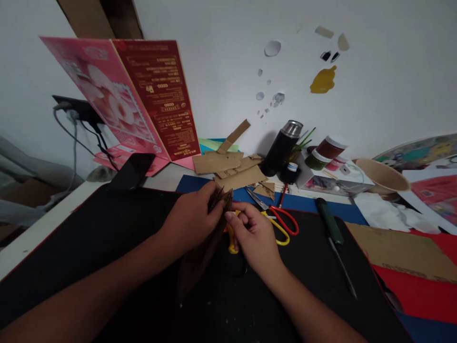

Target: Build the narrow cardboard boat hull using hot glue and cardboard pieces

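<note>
A folded brown piece of cardboard point(205, 257) stands on edge between my hands, its layered edges at the top. My left hand point(194, 214) is closed around its upper part from the left. My right hand point(257, 238) pinches at the same top edge with thumb and index finger, the other fingers curled. A yellow object with a bit of orange point(233, 244) shows just below my right fingers; whether they touch it I cannot tell. Scissors point(285, 221) with one red and one yellow handle lie beyond my right hand, partly hidden by it.
A black mat point(117, 233) lies under my hands. Cardboard scraps point(237, 174), a black thermos point(282, 147) and a phone point(133, 170) stand or lie behind. A pointed tool with a green handle point(330, 224) rests at right. A pink-and-red folder point(157, 95) stands upright at left.
</note>
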A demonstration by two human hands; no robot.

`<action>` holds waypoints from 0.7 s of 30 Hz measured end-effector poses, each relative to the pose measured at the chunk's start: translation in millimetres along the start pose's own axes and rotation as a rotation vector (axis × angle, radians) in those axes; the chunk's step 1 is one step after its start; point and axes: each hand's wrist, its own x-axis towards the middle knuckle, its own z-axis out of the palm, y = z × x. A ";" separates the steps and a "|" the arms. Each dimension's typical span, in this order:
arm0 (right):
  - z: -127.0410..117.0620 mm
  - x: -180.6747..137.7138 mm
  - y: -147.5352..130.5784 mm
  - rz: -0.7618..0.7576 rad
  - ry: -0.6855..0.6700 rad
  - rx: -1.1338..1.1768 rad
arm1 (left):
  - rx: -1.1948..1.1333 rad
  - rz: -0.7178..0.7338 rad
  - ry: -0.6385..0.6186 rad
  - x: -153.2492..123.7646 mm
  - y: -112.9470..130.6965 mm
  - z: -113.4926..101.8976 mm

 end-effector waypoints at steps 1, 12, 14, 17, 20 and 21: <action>-0.2 -0.7 0.0 -0.005 0.006 -0.023 | 0.002 -0.002 -0.003 -0.2 0.6 -0.5; 0.0 -3.4 -7.1 0.006 0.027 -0.026 | 0.006 0.010 0.002 -1.3 3.1 -2.3; 0.3 -2.8 -5.4 0.009 0.030 -0.028 | 0.012 0.003 -0.004 -0.8 2.5 -1.8; 1.0 -2.1 -3.0 0.008 0.029 -0.027 | 0.028 -0.002 -0.008 0.2 1.7 -1.0; 1.8 -2.3 -2.5 -0.007 0.042 -0.021 | 0.043 0.002 0.000 0.8 1.4 -0.6; 1.9 -2.4 -2.8 -0.012 0.049 -0.022 | 0.047 0.002 0.000 0.7 1.4 -0.5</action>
